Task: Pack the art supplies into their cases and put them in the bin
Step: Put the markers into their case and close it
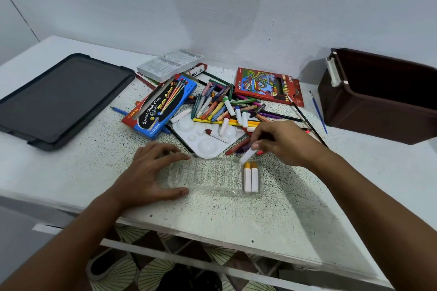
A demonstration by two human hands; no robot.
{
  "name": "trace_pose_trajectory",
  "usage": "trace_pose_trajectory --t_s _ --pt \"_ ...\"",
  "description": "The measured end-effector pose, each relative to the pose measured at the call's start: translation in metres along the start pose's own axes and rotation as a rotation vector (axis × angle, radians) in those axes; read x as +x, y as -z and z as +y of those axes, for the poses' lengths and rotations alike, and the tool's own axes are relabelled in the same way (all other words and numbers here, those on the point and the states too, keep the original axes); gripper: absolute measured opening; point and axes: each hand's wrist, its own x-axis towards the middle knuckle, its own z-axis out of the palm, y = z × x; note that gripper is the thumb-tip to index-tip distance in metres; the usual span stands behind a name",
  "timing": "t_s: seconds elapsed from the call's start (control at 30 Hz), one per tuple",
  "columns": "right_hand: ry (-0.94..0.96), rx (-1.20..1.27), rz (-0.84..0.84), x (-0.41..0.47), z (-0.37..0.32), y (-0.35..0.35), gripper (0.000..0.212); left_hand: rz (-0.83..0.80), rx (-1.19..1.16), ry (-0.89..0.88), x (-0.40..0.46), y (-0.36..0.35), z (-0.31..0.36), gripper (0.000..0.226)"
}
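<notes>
Table: a speckled white table (236, 215) runs along the wall and carries everything here.
Tablet: a dark tablet (59, 99) in a black case lies flat at the far left.
Bin: a brown bin (378, 106) stands at the right end, well apart from the supplies.
Boxes: a blue watercolour box (160, 106) lies left of the heap, a red crayon box (267, 85) behind it.
Pile: loose crayons and pastels (227, 106) lie heaped in the middle, some spilling onto a white palette (203, 139).
Clear tray: a clear tray (212, 177) sits near the front edge, with two orange-tipped pastels (250, 177) side by side in its right end.
Left hand: the left hand (151, 172) rests on the table, fingers and thumb spread against the tray's left end.
Right hand: the right hand (281, 142) pinches a white pastel (247, 155) just above the two in the tray.
</notes>
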Motion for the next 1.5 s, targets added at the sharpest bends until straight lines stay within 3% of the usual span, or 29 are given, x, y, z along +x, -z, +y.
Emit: trace_pose_trajectory --t_s 0.47,0.9,1.03,1.37,1.5 --pt "0.047 -0.221 -0.2 0.011 -0.019 -0.014 0.016 0.0 0.003 0.013 0.0 0.0 0.0 0.068" --pt "0.032 -0.154 -0.235 0.007 -0.017 -0.028 0.013 -0.006 0.016 0.021 0.0 0.0 0.0 0.07" --pt "0.056 -0.167 -0.214 0.006 -0.014 -0.033 0.021 0.002 0.016 0.027 0.0 0.0 0.0 0.069" --pt "0.047 -0.143 -0.213 0.003 -0.014 -0.034 0.01 -0.012 0.006 0.034 0.0 0.001 0.001 0.07" --pt "-0.081 -0.011 -0.022 0.01 -0.004 -0.021 0.011 -0.01 -0.008 0.031 0.001 0.002 0.0 0.071"
